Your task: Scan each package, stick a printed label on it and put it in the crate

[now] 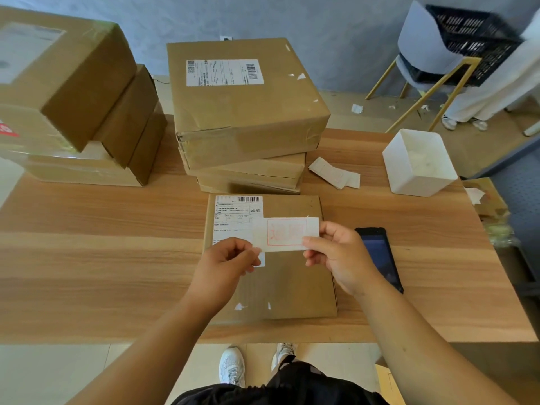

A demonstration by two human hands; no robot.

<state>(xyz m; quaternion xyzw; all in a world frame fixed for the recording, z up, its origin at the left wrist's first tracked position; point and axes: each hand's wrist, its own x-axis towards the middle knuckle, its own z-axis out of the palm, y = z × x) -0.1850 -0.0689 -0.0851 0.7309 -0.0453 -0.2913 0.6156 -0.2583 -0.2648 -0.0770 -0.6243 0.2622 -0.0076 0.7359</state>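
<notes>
The printed label (287, 233) hangs just above the flat package (292, 282), its long axis running left to right and its red-framed print facing up. The left hand (225, 267) pinches its left end and the right hand (339, 255) pinches its right end. The package lies on the wooden table (102, 258), long axis pointing away from the person, barcode at the far edge. A dark handheld scanner (380, 252) lies just right of it. Behind stand 2 stacks of boxes (245, 112), and the black crate (473, 33) sits on a chair (423, 45) beyond the table.

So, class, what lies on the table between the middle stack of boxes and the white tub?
A small pile of paper slips, flat on the table between stack and tub; the head view shows it.
</notes>
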